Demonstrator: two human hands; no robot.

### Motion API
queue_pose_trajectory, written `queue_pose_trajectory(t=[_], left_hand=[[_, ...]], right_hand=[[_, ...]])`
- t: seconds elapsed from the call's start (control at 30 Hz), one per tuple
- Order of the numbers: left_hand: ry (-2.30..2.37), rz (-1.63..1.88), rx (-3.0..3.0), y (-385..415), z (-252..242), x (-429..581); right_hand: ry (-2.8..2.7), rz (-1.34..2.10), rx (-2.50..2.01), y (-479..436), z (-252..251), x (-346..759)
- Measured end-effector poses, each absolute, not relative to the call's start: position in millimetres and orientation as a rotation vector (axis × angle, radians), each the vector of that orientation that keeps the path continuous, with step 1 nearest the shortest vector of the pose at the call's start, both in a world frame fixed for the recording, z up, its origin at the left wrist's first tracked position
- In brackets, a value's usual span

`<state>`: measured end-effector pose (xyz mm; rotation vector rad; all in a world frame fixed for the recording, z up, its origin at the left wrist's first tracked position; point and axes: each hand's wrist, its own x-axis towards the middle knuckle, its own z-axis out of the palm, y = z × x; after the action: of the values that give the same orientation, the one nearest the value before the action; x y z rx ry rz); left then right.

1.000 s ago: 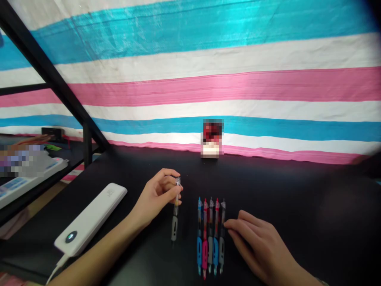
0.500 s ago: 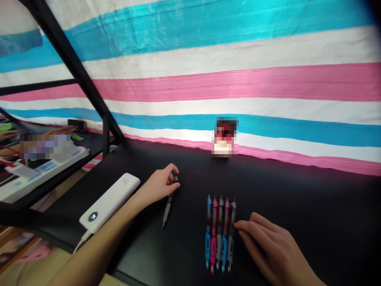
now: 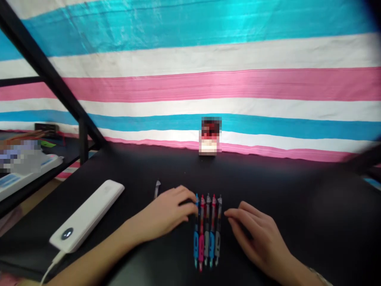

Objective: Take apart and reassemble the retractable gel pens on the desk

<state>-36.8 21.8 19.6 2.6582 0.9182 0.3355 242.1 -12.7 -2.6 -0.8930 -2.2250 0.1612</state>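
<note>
Several click pens lie side by side in a row, among them a blue pen (image 3: 195,244) at the left end, a pink pen (image 3: 201,248) and a grey pen (image 3: 217,242) at the right end. My left hand (image 3: 169,210) reaches to the row's left side, thumb and forefinger apart, their tips at the upper part of the blue pen; whether they press on it I cannot tell. Another pen (image 3: 156,190) lies apart, mostly hidden behind that hand. Just right of the row, my right hand (image 3: 257,236) rests with loosely stretched fingers and holds nothing.
A white power bank (image 3: 89,214) with a cable lies left on the black table (image 3: 143,163). A small blurred-out object (image 3: 210,137) stands at the back before a striped sheet (image 3: 238,85). Beyond a black frame bar (image 3: 64,95), a power strip (image 3: 50,163) sits on another surface.
My left hand has left the lone pen and moved right to the row's left end. The right hand stays beside the row. The view has turned slightly right.
</note>
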Motion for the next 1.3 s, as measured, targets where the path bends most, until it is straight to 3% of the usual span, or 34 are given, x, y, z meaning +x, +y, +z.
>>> queue_pose_trajectory(t=[0.53,0.83,1.3], left_hand=[[0.545,0.527,3.031,5.5,-1.8,-8.0],[0.708,0.755,2.971,5.7,0.4,-19.6],[0.921,0.667,3.085,-8.6,-7.5,-8.2]], right_hand=[[-2.148,0.269,-1.044,-12.8,-0.3,245.0],[-2.318,0.538,-1.034,-17.5,13.1,240.9],[-2.441,0.189,-0.953,-18.4,-5.4,233.5]])
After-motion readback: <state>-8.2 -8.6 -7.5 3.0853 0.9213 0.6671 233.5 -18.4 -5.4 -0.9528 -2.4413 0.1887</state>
